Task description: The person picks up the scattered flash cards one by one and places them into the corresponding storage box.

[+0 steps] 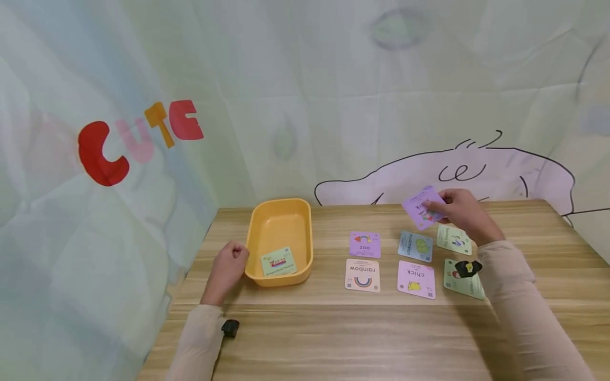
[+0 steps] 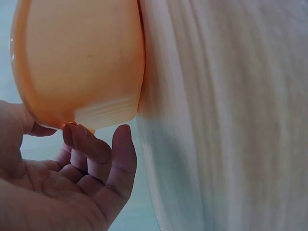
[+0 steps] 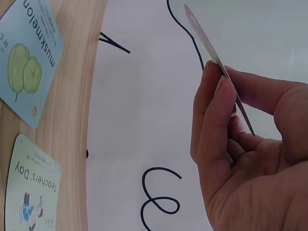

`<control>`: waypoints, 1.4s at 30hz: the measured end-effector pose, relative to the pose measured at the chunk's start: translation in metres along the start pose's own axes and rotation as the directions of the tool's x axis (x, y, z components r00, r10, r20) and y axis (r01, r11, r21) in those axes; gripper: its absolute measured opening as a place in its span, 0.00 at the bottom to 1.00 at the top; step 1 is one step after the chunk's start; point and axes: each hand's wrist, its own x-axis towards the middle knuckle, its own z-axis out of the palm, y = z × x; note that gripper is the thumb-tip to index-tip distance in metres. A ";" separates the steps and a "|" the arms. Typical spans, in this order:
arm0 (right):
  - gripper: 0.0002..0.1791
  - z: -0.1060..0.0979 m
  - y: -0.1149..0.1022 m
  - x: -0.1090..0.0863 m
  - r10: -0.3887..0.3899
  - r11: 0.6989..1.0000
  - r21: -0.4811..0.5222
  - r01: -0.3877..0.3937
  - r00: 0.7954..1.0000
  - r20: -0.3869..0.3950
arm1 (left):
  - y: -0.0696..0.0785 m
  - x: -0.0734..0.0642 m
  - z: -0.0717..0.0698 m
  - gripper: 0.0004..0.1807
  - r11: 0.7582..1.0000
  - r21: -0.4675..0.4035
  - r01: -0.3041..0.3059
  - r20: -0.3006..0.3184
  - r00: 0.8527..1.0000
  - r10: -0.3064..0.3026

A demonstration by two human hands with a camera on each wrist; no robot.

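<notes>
In the head view, my right hand [image 1: 461, 212] pinches a purple picture card [image 1: 420, 206] by its right edge, raised above the far edge of the table. Its thumb lies across the printed face. The right wrist view catches this card [image 3: 211, 48] nearly edge-on between thumb and fingers. My left hand [image 1: 230, 267] is at the near left corner of a yellow plastic tray [image 1: 308, 233]. Seen from the left wrist, thumb and index finger grip the tray's rim [image 2: 53, 126], the other fingers loosely curled below. Inside the tray lies a green card [image 1: 278, 263] showing a dragon boat.
Two rows of cards lie on the wooden table [image 1: 295, 338]: a zoo card [image 1: 365, 245], muskmelon card [image 1: 415, 246] and Teachers' Day card [image 1: 454, 239] behind, a rainbow card [image 1: 362, 275], chick card [image 1: 416, 279] and green card [image 1: 464, 283] in front. A printed curtain [image 1: 267, 106] hangs behind.
</notes>
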 end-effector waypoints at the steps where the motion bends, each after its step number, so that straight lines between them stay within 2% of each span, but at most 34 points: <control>1: 0.26 0.001 -0.001 0.000 -0.002 1.000 0.006 0.002 1.000 0.001 | 0.000 0.000 0.000 0.14 1.000 0.000 0.000 0.000 1.000 0.000; 10: 0.24 0.017 -0.012 0.000 -0.035 0.999 0.030 0.035 0.999 0.011 | 0.000 0.000 0.000 0.14 1.000 -0.006 0.000 -0.001 1.000 0.000; 20: 0.22 0.034 -0.022 0.000 -0.038 0.999 0.032 0.037 0.998 0.042 | -0.001 0.000 0.001 0.13 1.000 -0.003 -0.005 -0.004 1.000 0.005; 42: 0.20 0.070 -0.046 0.004 -0.080 0.991 0.113 0.071 0.994 0.079 | 0.000 0.001 0.000 0.14 1.000 0.025 0.000 -0.016 1.000 0.000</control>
